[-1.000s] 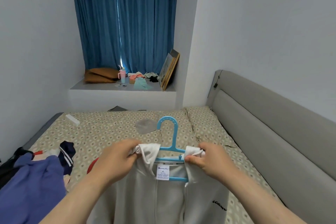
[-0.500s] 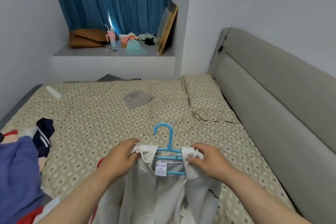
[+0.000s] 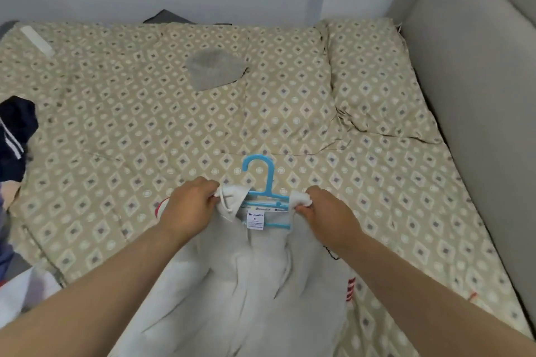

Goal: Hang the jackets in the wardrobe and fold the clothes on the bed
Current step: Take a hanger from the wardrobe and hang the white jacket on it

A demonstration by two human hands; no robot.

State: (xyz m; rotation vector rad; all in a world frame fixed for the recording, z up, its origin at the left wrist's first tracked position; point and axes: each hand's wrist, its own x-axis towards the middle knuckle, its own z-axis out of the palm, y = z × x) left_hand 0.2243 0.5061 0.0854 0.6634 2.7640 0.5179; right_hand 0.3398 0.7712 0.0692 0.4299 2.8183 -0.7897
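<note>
One jacket (image 3: pixel 246 284) is held over the bed (image 3: pixel 116 124) by its collar, with the fingers of the left hand (image 3: pixel 190 206) and the right hand (image 3: pixel 324 213) curled tightly round either edge. Between the fingers one blue hanger (image 3: pixel 268 180) is lodged in the neck. On one white label (image 3: pixel 255 220) below it, "XL" can be read; the brand line is blurred.

The white jacket (image 3: pixel 255 284) is cut off at 6 o'clock, its collar hides the blue hanger (image 3: pixel 268 180) arms, the label (image 3: pixel 255 220) print is too small to read, and a dark garment (image 3: pixel 14 130) is cut off at 9 o'clock.
</note>
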